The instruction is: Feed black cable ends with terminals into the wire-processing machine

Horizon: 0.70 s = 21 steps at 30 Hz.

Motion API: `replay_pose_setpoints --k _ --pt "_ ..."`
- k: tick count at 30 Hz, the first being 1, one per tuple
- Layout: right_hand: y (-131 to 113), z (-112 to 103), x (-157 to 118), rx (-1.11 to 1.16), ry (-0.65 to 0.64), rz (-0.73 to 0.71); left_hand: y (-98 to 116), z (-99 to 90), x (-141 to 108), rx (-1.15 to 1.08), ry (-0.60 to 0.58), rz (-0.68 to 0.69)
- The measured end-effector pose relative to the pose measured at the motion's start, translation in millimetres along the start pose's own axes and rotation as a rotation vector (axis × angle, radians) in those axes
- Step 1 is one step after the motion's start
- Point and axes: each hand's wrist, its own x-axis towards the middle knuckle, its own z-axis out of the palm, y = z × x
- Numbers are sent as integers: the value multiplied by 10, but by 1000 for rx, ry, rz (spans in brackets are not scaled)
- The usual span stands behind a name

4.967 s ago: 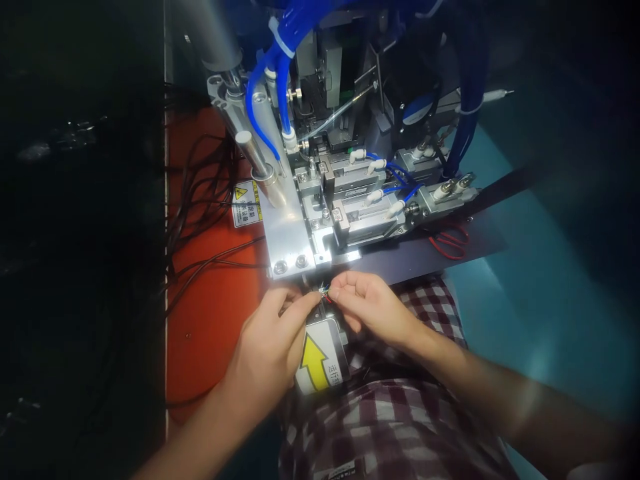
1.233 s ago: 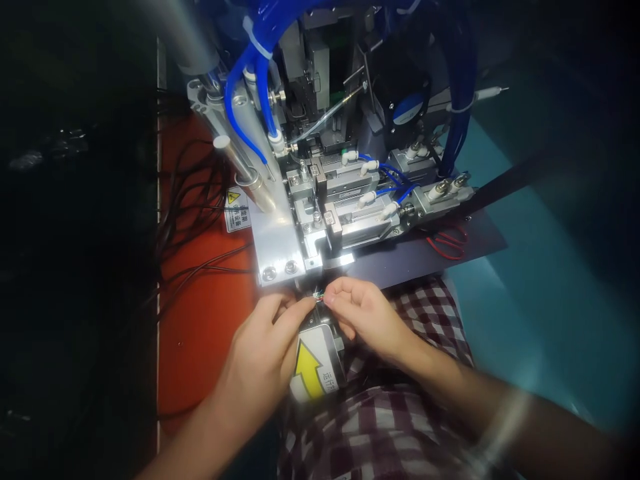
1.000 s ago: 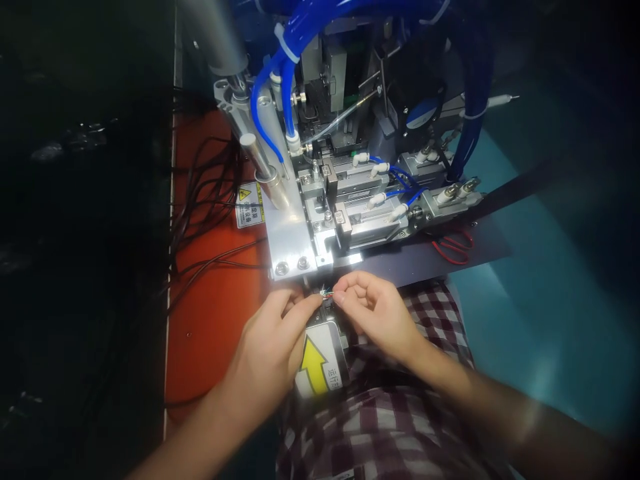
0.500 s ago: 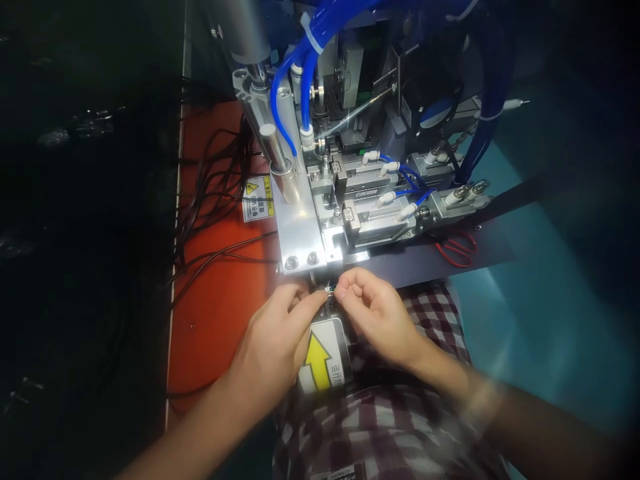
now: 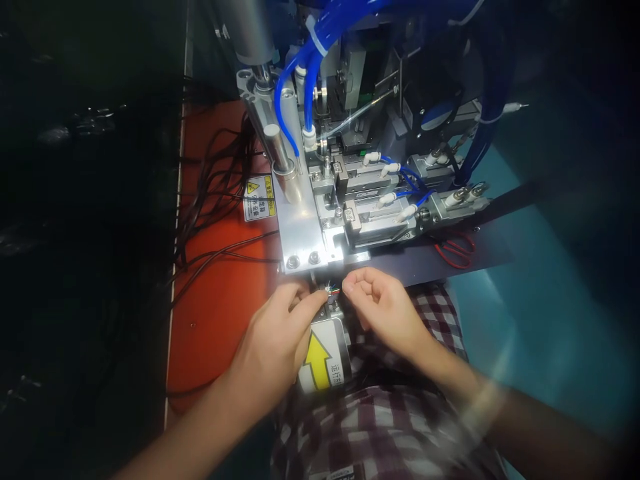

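Note:
Between my fingertips, just in front of the machine's metal plate, runs a short bundle of thin coloured wires [image 5: 335,291]. My left hand [image 5: 280,327] is closed in a pinch, its thumb and finger at the left end of the wires. A small pale piece shows at that thumb tip, too small to name. My right hand [image 5: 383,303] pinches the other end, its fingers curled. Below the wires lies a narrow metal track [image 5: 334,311], partly hidden by the left hand. A white label with a yellow arrow [image 5: 319,363] sits just nearer to me.
The machine's metal plate [image 5: 305,240] with bolts stands right beyond my hands. Small cylinders with blue air tubes [image 5: 390,213] are at the right. Black cables [image 5: 215,250] cross the orange surface [image 5: 220,307] on the left. A red wire loop [image 5: 455,252] hangs at the right.
My right hand has shifted slightly to the right, away from the left fingertips, and more of the coloured wires shows between them. My left hand stays almost still.

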Motion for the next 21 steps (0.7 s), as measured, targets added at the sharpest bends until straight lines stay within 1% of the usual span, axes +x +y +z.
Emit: replay_pose_setpoints --k 3,7,9,13,21 --pt "0 10 5 -35 30 -71 -4 6 7 -2 -10 -1" --pt "19 40 18 -96 25 -154 -14 18 -4 -12 -10 -1" --pt "30 44 23 -124 3 -187 -19 19 -12 -15 -10 3" --pt "60 36 30 -109 -37 -173 -18 13 -15 -10 0 8" --pt "73 38 40 -83 -20 -129 -13 8 -12 2 -10 -6"
